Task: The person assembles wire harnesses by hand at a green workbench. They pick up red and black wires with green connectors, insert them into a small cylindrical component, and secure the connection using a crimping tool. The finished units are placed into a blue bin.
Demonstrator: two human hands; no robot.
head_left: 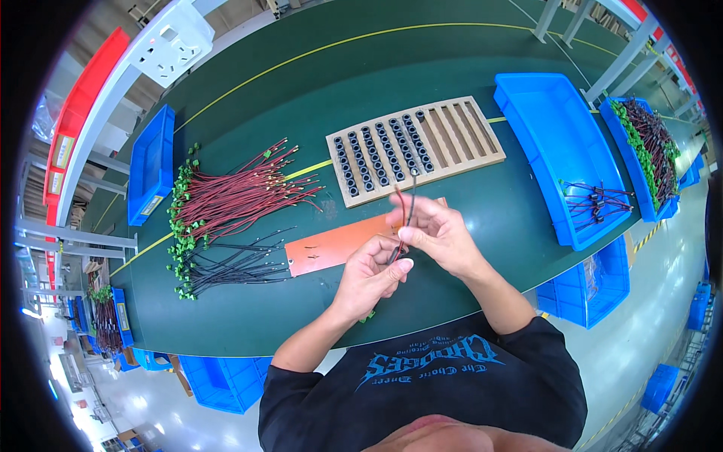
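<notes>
At the left of the dark green bench, thin red insulated wires point(241, 197) lie in a bundle, their green plastic connectors point(178, 215) at the left end. Thin black insulated wires point(230, 268) lie just below, connectors likewise leftward. Next is a flat orange rectangular board point(320, 252), partly covered by the hands.

The left hand point(369, 275) is clamped, thumb against fingers, on a red-and-black pair of thin wires point(410, 209). The wire pair is in front of the torso, above the board. From this grip, its long axis runs away from the body and slightly right, with the tips toward the slotted light-wood tray point(456, 171) holding columns of black cylindrical rings point(344, 161).

The right hand point(444, 235) is nearer the tips; its thumb lies against the wires, fingers behind, but whether this pinch is closed cannot be determined from this angle. Farther right, well apart, is a shallow blue plastic bin point(546, 124) containing wire assemblies point(599, 202).
</notes>
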